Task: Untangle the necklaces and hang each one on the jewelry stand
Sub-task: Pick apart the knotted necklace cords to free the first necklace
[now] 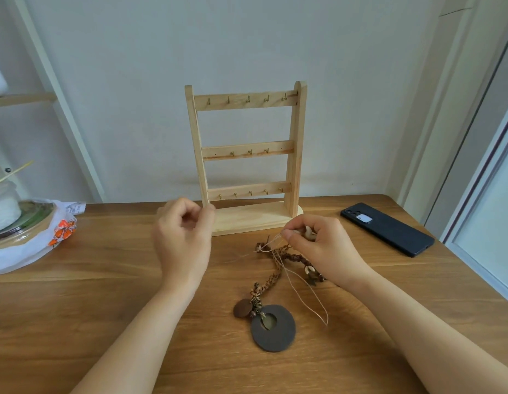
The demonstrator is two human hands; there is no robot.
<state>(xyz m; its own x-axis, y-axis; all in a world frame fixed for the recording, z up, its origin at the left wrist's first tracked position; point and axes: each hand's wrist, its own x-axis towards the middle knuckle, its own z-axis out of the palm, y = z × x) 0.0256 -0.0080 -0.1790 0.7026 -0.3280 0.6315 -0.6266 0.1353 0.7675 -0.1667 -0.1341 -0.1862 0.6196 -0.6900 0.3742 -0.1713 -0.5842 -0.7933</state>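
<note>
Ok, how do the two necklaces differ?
The braided necklace is thick and dark brown; the cord necklace is thin and pale. The braided necklace lies on the table; the cord necklace is pinched at its top by the right hand. Both are tangled together.

Jewelry stand point(245, 155) at back of table point(104, 308), necklaces point(275, 268) before it, phone point(386, 228) to its right, bagged bowl point(28, 237) far left

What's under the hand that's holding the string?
Under the right hand, which pinches the string, the brown braided necklace lies on the table. The part beneath the hand is covered.
</note>
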